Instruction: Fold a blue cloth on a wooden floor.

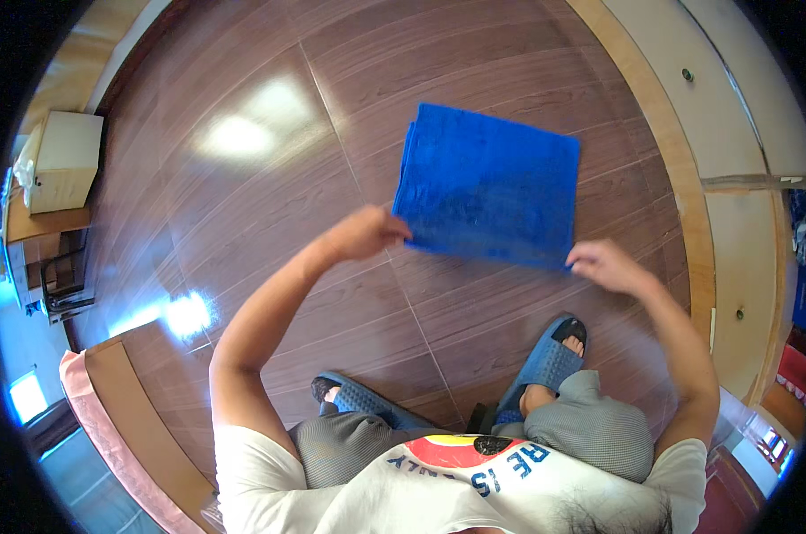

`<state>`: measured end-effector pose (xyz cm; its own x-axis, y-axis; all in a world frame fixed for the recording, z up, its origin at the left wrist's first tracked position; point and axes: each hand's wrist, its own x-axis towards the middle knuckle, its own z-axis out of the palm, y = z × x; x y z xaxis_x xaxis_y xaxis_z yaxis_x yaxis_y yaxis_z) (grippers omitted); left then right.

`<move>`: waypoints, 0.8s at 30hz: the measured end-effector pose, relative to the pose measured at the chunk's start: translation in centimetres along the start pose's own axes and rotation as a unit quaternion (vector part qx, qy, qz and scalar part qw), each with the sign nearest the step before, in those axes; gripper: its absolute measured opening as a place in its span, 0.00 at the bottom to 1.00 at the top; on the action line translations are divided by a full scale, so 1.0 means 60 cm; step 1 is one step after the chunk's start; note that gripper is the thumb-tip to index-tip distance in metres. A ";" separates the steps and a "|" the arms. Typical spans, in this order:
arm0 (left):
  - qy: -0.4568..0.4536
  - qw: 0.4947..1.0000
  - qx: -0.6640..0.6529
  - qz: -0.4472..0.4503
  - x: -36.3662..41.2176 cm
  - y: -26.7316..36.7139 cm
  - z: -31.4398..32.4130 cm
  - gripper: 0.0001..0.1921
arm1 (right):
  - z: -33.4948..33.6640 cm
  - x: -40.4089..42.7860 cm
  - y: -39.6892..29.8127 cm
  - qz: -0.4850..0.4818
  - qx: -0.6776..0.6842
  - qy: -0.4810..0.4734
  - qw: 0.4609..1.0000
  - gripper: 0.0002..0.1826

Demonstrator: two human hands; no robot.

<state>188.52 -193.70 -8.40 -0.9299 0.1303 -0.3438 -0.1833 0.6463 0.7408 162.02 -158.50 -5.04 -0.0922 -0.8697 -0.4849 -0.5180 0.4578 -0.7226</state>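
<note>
A bright blue cloth, folded into a rough rectangle, is spread in front of me over the brown floor. Layered edges show along its left side. My left hand pinches the near left corner between thumb and fingers. At the near right corner, my right hand has its fingertips closed on the cloth's edge. The near edge between the hands looks slightly blurred; whether it is lifted off the floor I cannot tell.
Glossy wood-patterned tiles cover the floor. Blue slippers are on my feet, close before me. Pale cabinets line the right side. A small white cabinet stands far left, and a bed edge with pink trim is near left.
</note>
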 end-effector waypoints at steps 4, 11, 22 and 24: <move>-0.171 0.985 -0.021 -0.006 -0.018 0.000 0.061 0.10 | 0.074 -0.008 0.008 0.057 0.047 -0.163 0.984 0.08; -0.091 0.989 -0.110 -0.025 0.020 0.000 -0.040 0.11 | -0.012 0.006 0.043 0.045 0.119 -0.055 0.990 0.07; 0.203 0.931 0.300 -0.041 0.129 0.005 -0.013 0.21 | -0.026 0.087 0.025 -0.069 -0.239 0.262 0.932 0.18; 0.172 0.909 0.379 0.029 0.122 0.013 0.036 0.21 | -0.012 0.104 0.011 -0.171 -0.295 0.172 0.924 0.23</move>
<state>182.25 -190.62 -11.60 -0.9996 0.0221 -0.0202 0.0200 0.9952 0.0960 160.46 -163.77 -8.19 -0.0501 -0.9986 -0.0185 -0.9315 0.0534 -0.3598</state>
